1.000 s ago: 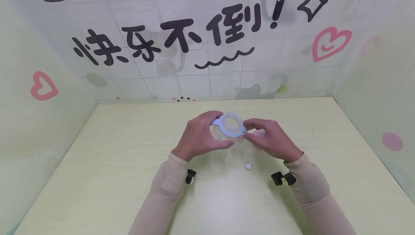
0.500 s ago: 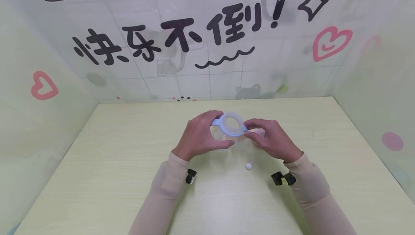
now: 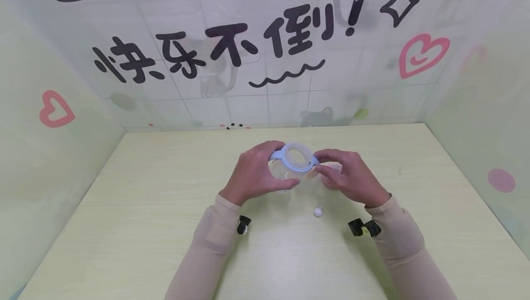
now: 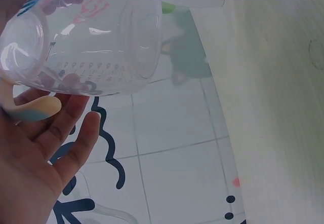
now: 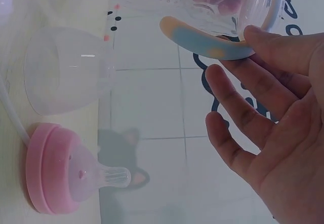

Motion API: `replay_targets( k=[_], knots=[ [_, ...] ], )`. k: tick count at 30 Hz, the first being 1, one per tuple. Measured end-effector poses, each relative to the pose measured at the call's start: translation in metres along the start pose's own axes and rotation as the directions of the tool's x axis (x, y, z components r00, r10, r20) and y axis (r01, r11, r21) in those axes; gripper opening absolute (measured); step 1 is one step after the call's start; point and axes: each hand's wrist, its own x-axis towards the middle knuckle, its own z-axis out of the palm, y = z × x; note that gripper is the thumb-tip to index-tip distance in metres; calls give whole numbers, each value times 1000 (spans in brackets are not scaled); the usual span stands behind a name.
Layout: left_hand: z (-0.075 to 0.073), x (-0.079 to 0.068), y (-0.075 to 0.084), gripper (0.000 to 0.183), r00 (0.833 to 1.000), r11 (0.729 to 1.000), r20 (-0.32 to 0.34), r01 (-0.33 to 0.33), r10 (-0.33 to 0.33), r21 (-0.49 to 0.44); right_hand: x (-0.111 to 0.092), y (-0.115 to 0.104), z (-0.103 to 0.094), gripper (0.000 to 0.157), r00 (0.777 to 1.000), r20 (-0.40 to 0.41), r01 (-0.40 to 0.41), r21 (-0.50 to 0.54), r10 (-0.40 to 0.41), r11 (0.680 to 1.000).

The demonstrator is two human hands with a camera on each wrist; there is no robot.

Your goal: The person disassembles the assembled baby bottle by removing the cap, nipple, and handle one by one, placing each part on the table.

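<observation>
A clear baby bottle (image 4: pixel 101 46) with printed markings is in my left hand (image 3: pixel 258 171), whose fingers and thumb grip its side. Its open mouth faces up toward the head camera. Around its neck sits a light blue handle ring (image 3: pixel 296 167) with a curved handle on each side. My right hand (image 3: pixel 349 175) pinches the right handle (image 5: pixel 197 40) between thumb and fingers, with the other fingers loosely spread in the right wrist view. Beside that hand, a pink collar (image 5: pixel 48 168) with a clear nipple (image 5: pixel 114 176) stands on the table, partly hidden in the head view.
A clear domed cap (image 5: pixel 66 72) stands on the table beside the pink collar. A thin tube (image 5: pixel 11 112) lies near it, and a small white ball (image 3: pixel 317 212) rests in front of the hands. Printed walls enclose the pale wooden table (image 3: pixel 165 226) at the back and sides.
My right hand has shifted slightly right and up, and the right handle now sticks out farther from the bottle neck. More of the pink collar shows. The left hand has stayed in place.
</observation>
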Motion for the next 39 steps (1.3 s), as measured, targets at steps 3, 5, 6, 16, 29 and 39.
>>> replay_targets(
  k=[3, 5, 6, 16, 29, 39],
  knots=[
    [0, 0, 1, 71, 1000, 1000, 5, 5, -5, 1, 0, 0, -2, 25, 1000, -16, 4, -22, -5, 1000],
    [0, 0, 1, 72, 1000, 1000, 9, 9, -9, -1, 0, 0, -3, 25, 1000, -29, 8, -35, -9, 999],
    [-1, 0, 1, 72, 1000, 1000, 11, 11, -11, -1, -1, -1, -4, 25, 999, -37, 9, -35, -10, 999],
    [-1, 1, 2, 69, 1000, 1000, 12, 11, -11, 10, -1, 1, -11, 24, 992, -115, 56, -34, -59, 998],
    [1, 1, 0, 65, 1000, 999, 23, 19, -20, 32, -1, 7, -22, 26, 960, -280, -13, 13, 17, 1000],
    [2, 1, -1, 69, 1000, 999, 15, 4, -4, 35, -2, 23, -23, 20, 928, -358, -138, -65, 106, 988]
  ],
)
